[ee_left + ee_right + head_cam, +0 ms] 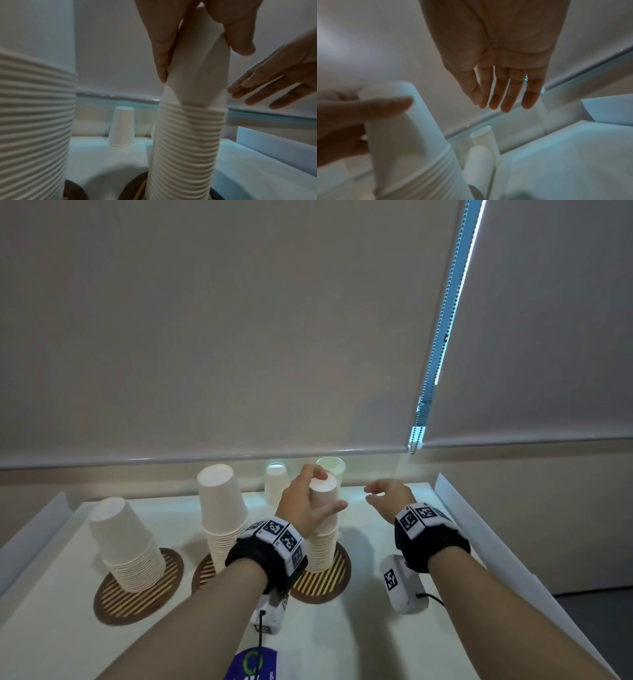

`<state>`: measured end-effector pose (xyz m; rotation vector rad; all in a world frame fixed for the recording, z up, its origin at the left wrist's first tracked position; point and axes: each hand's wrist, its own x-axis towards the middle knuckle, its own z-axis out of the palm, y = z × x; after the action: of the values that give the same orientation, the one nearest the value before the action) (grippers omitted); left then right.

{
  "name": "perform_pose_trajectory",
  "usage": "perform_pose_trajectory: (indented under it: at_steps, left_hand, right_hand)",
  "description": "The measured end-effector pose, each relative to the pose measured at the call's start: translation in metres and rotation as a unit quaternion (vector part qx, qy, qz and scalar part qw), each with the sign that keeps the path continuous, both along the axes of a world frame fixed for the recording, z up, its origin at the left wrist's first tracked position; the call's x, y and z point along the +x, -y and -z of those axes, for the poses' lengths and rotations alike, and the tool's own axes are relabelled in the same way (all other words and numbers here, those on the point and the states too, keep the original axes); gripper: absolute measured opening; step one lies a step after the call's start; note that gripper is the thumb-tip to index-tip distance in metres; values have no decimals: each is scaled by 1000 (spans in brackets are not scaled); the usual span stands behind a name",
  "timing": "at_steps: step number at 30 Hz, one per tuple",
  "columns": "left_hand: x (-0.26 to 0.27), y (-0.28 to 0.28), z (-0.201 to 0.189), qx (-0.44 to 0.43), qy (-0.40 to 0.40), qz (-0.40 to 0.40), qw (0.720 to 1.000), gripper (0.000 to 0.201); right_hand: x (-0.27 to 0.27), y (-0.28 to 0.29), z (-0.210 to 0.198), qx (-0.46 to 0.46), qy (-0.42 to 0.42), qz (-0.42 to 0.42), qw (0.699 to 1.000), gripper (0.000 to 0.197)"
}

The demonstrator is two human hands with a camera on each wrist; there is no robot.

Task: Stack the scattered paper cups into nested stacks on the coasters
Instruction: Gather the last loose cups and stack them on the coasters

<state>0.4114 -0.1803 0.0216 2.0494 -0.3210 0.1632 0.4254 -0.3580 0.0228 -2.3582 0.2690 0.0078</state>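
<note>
Three nested stacks of upside-down white paper cups stand on brown striped coasters: a left stack (126,542), a middle stack (222,515) and a right stack (322,546). My left hand (328,491) grips the top cup (323,485) of the right stack, thumb on one side and fingers on the other, as the left wrist view shows on the top cup (197,81). My right hand (376,496) hovers just right of that stack, holding nothing, fingers (505,92) straight. Behind stand a loose inverted cup (276,482) and an upright cup (331,467).
The white table (376,628) has raised paper sides, one on the right (479,529), and a wall with blinds close behind. The right coaster (329,583) shows yellow stripes. A blue and white label (253,662) lies at the near edge.
</note>
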Motion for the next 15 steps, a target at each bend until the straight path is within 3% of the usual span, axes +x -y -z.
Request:
perform_pose_trajectory:
  at_steps: [5,7,10,12,15]
  left_hand:
    - [0,2,17,-66,42,11,997,30]
    - [0,1,22,-136,47,0,990,29]
    - [10,-6,29,-271,66,-128,952,27]
    - [24,-13,35,-257,65,-196,944,16]
    - [42,-19,48,-122,50,-204,970,21]
  right_hand:
    - [37,-11,22,-97,36,-69,992,36]
    - [50,-15,29,-138,36,-90,986,40]
    - [69,-20,36,-175,30,-123,976,48]
    - [79,-25,43,-189,14,-146,971,51]
    - [89,-34,55,-157,-13,-153,975,42]
